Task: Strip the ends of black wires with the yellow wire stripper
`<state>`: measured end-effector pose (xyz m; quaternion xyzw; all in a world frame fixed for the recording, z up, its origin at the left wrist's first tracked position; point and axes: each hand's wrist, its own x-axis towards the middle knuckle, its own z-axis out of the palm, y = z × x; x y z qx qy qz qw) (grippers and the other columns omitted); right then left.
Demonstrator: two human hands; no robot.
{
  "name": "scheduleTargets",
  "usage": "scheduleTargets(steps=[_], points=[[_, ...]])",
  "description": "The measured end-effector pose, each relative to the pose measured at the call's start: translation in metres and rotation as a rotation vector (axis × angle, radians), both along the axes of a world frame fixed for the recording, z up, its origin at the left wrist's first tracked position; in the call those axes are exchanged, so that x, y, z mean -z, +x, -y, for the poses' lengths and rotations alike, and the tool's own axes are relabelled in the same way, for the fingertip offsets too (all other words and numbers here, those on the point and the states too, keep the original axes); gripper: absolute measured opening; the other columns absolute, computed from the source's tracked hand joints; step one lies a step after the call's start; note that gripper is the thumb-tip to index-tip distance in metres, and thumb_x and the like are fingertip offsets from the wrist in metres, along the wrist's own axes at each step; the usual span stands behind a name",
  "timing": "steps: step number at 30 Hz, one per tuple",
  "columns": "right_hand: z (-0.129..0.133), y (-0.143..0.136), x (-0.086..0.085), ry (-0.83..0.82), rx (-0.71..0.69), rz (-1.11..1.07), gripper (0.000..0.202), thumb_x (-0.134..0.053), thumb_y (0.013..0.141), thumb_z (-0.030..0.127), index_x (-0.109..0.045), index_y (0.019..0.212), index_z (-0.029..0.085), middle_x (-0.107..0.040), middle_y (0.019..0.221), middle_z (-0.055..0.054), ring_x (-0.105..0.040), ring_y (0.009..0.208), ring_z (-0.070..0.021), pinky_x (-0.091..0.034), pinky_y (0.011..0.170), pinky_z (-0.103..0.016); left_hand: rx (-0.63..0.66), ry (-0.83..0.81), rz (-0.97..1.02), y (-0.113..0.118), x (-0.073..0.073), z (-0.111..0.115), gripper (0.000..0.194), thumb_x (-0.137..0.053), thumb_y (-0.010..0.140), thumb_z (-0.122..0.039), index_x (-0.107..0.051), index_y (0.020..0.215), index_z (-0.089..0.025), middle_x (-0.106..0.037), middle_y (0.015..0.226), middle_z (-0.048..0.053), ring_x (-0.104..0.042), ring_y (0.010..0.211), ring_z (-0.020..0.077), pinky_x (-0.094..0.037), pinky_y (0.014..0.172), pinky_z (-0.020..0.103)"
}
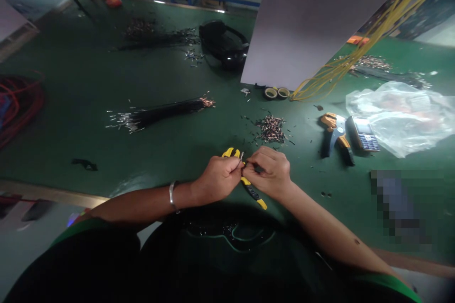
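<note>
My left hand, with a silver bangle on its wrist, is closed around a small silver terminal that sticks up past the thumb. Pressed close beside it, my right hand has its fingers pinched together; what they hold is too small to make out. Yellow and black pliers lie under and between both hands, their head showing above the left one. Just beyond the hands is a pile of small copper-coloured pieces. A bundle of black wires with silver and copper ends lies to the left.
On the right are an orange and dark crimping tool, a keypad phone and a clear plastic bag. Two tape rolls sit by a tall white panel and hanging yellow wires. Red cables lie far left.
</note>
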<state>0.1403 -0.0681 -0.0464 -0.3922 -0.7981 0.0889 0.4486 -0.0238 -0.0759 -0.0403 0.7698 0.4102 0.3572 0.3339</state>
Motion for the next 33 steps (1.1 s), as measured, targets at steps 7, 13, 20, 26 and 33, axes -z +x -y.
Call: scheduleTargets(steps=[7,13,20,26,33], points=[[-0.0010,0.0016,0.0016,0.015,-0.007,-0.002,0.020,-0.052,0.068,0.003,-0.053,0.058,0.020,-0.054,0.053,0.001,-0.052,0.051,-0.0125,-0.043,0.049,-0.026,-0.003,-0.002,-0.020,-0.0001,0.0018,0.0002,0.031,-0.046,0.081,-0.008,-0.037,0.053,-0.017,-0.035,0.049,-0.006,-0.032,0.047,0.0053,-0.026,0.045,0.019],[-0.0013,0.0020,0.0013,-0.009,0.011,0.024,0.020,-0.051,0.069,0.005,-0.053,0.057,0.021,-0.053,0.052,0.002,-0.051,0.050,-0.0125,-0.044,0.050,-0.027,-0.004,-0.022,-0.009,0.0006,0.0005,-0.0001,0.031,-0.045,0.081,-0.009,-0.035,0.053,-0.017,-0.034,0.049,-0.006,-0.031,0.047,0.0056,-0.026,0.046,0.019],[-0.0017,0.0037,0.0054,-0.033,0.021,0.033,0.019,-0.052,0.069,0.006,-0.055,0.058,0.022,-0.053,0.053,0.002,-0.052,0.052,-0.0130,-0.045,0.051,-0.028,-0.011,-0.035,-0.017,0.0008,-0.0001,-0.0005,0.032,-0.045,0.082,-0.012,-0.032,0.052,-0.017,-0.031,0.049,-0.006,-0.029,0.047,0.0056,-0.026,0.046,0.020],[-0.0025,0.0027,0.0037,0.009,0.005,-0.003,0.019,-0.053,0.068,0.004,-0.055,0.060,0.021,-0.056,0.053,0.000,-0.053,0.051,-0.0133,-0.044,0.049,-0.027,-0.004,-0.038,-0.012,-0.0002,0.0014,-0.0005,0.033,-0.046,0.082,-0.011,-0.031,0.053,-0.017,-0.030,0.049,-0.007,-0.029,0.047,0.0059,-0.025,0.046,0.020],[-0.0026,0.0047,0.0034,-0.111,0.029,-0.035,0.017,-0.053,0.070,0.008,-0.059,0.059,0.021,-0.059,0.055,0.001,-0.054,0.051,-0.0118,-0.046,0.050,-0.026,-0.026,-0.120,-0.006,-0.0018,-0.0036,-0.0020,0.028,-0.047,0.078,-0.010,-0.040,0.052,-0.016,-0.037,0.049,-0.006,-0.034,0.049,0.0055,-0.029,0.048,0.019]])
